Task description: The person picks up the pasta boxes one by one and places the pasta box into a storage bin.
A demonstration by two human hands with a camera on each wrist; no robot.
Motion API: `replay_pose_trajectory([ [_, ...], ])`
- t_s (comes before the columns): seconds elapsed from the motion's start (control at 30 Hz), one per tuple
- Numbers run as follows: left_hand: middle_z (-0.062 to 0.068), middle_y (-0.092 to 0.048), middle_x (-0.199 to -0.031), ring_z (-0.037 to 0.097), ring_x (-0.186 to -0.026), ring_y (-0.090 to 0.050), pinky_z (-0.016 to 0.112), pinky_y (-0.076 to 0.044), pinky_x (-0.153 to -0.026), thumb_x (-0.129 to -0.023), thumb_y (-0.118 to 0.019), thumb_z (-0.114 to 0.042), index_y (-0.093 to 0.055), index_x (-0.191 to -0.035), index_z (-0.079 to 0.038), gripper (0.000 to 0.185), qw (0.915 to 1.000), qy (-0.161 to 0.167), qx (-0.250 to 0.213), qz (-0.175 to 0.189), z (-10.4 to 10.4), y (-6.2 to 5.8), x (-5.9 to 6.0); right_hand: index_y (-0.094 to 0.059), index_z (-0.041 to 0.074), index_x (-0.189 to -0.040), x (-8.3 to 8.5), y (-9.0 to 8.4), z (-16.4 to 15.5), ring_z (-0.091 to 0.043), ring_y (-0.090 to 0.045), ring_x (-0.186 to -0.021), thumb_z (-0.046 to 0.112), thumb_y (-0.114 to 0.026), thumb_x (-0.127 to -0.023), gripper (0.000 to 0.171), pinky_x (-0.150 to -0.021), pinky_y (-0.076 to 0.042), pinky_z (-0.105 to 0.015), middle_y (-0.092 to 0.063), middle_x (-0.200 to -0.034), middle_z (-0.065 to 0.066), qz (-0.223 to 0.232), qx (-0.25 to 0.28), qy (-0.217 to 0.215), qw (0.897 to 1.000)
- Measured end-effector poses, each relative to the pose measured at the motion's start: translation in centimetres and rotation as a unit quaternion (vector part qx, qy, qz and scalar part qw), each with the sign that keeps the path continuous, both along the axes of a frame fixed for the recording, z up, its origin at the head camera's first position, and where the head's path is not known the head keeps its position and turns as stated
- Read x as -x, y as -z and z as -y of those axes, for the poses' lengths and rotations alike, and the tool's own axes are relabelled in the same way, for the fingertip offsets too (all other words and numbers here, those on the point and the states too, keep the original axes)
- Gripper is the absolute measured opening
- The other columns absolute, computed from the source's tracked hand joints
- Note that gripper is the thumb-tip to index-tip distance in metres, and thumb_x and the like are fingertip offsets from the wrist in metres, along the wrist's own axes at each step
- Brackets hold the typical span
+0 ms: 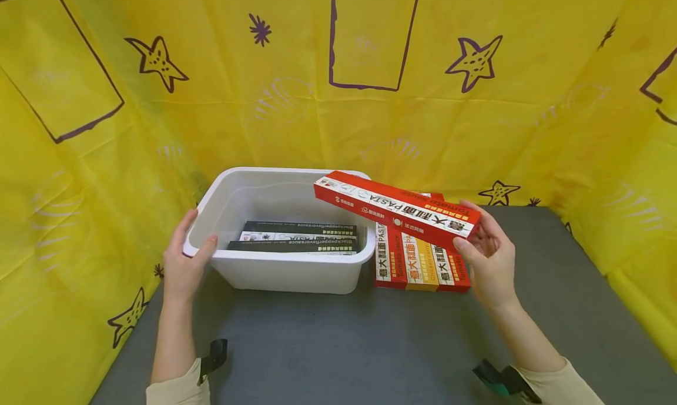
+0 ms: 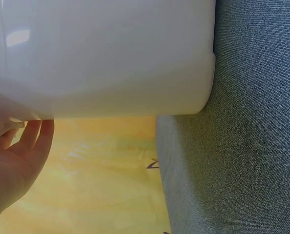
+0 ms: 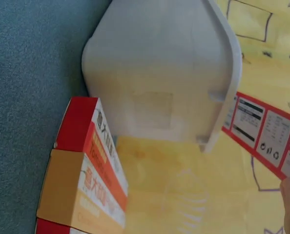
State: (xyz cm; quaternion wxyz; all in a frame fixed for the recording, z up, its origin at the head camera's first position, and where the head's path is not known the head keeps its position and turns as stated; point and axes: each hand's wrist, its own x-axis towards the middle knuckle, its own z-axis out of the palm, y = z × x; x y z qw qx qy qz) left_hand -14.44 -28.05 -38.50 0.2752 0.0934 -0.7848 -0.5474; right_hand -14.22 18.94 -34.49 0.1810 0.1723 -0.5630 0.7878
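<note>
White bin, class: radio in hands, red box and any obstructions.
Left hand gripping white bin. Right hand holding red pasta box aloft, far end overlapping bin's rim. Possibly in the way: black boxes lying inside bin.

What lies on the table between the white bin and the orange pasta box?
One red pasta box lies between the white bin and the orange pasta box; the head and right wrist views both show it.

Hands: two, left hand and right hand. White bin: one. Black boxes inside: two showing, any underneath hidden. Held red box: one. Beside bin: two red cartons, one yellow carton showing. Sleeves: two. Black straps: two. Starfish prints: four clear.
</note>
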Motion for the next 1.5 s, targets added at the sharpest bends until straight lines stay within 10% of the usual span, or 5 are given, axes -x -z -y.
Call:
replay_pose_trajectory([
  [0.7, 0.006, -0.051, -0.142, 0.012, -0.106, -0.049, 0.022, -0.038, -0.083, -0.087, -0.066, -0.011, -0.049, -0.144, -0.019, 0.061, 0.9999, 0.006, -0.009, -0.012, 0.2, 0.4, 0.2, -0.046, 0.006, -0.141, 4.1, -0.5, 3.8, -0.026, -0.054, -0.113, -0.001, -0.070, -0.084, 0.063, -0.083, -0.053, -0.031, -0.049, -0.135, -0.010, 0.026, -0.213, -0.074, 0.974],
  [1.23, 0.007, -0.052, -0.141, 0.014, -0.106, -0.049, 0.021, -0.039, -0.083, -0.087, -0.066, -0.009, -0.050, -0.144, -0.017, 0.060, 0.9995, 0.014, -0.016, -0.022, 0.1, 0.3, 0.0, -0.041, 0.010, -0.145, 6.7, -0.4, 5.4, -0.028, -0.050, -0.127, 0.009, -0.077, -0.083, 0.071, -0.087, -0.051, -0.036, -0.045, -0.144, -0.006, 0.072, -0.252, -0.124, 0.957],
  [1.5, 0.006, -0.052, -0.141, 0.014, -0.106, -0.049, 0.021, -0.039, -0.083, -0.088, -0.066, -0.011, -0.049, -0.145, -0.019, 0.060, 0.9997, 0.013, -0.014, -0.017, 0.2, 0.4, 0.0, -0.040, 0.011, -0.137, 7.8, -0.2, 5.7, -0.027, -0.049, -0.127, 0.009, -0.077, -0.082, 0.066, -0.090, -0.050, -0.034, -0.050, -0.139, -0.011, 0.088, -0.218, -0.116, 0.965],
])
